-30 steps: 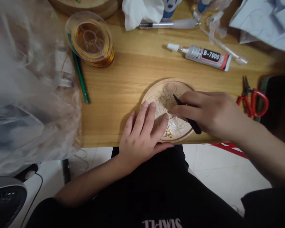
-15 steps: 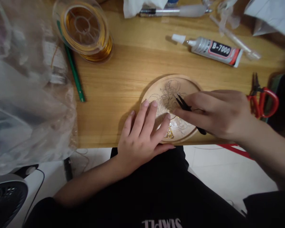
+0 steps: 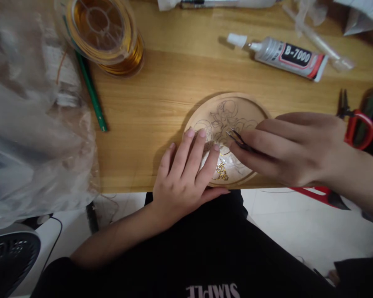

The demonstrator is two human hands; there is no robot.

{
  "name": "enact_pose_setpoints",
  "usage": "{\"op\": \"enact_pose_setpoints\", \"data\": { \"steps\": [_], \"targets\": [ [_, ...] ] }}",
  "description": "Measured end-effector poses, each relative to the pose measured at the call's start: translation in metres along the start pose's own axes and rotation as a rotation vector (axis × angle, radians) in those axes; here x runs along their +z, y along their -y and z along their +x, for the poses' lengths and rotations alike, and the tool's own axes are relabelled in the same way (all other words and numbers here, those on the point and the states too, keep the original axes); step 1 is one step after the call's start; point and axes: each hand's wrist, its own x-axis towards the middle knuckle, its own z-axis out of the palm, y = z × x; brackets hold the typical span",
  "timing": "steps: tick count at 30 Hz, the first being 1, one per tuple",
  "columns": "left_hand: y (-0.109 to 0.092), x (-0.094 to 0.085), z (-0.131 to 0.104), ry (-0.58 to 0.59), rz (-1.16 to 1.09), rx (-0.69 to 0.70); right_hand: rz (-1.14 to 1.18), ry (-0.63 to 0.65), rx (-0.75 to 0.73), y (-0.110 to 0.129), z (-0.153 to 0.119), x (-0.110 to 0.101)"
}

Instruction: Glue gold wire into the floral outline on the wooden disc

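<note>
- Our right hand (image 3: 301, 149) has its fingers closed around dark tweezers (image 3: 243, 143), whose two tips stand slightly apart; we cannot tell whether they pinch anything.
- Our left hand (image 3: 180, 180) lies palm down with its fingers loosely spread, gripping nothing and resting on the round wooden plate (image 3: 200, 112).
- The tweezers' long axis slants, tips toward the upper left, over the line drawing (image 3: 225, 111) on the plate.
- Those tips project just past our right fingers, to the right of our left forefinger.
- The plate sits at the near edge of the surface (image 3: 143, 128); bent gold wire (image 3: 221, 170) lies on it, beside our left forefinger.
</note>
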Motion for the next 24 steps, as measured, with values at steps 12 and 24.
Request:
{"op": "enact_pose_setpoints", "data": {
  "steps": [12, 24],
  "targets": [
    [0.0, -0.001, 0.001, 0.006, -0.016, -0.006, 0.082, 0.073, -0.072, -0.007, 0.002, 0.001],
    [-0.001, -0.004, 0.001, 0.019, 0.011, -0.01, 0.472, 0.232, 0.16, -0.012, 0.02, -0.015]
  ]
}}
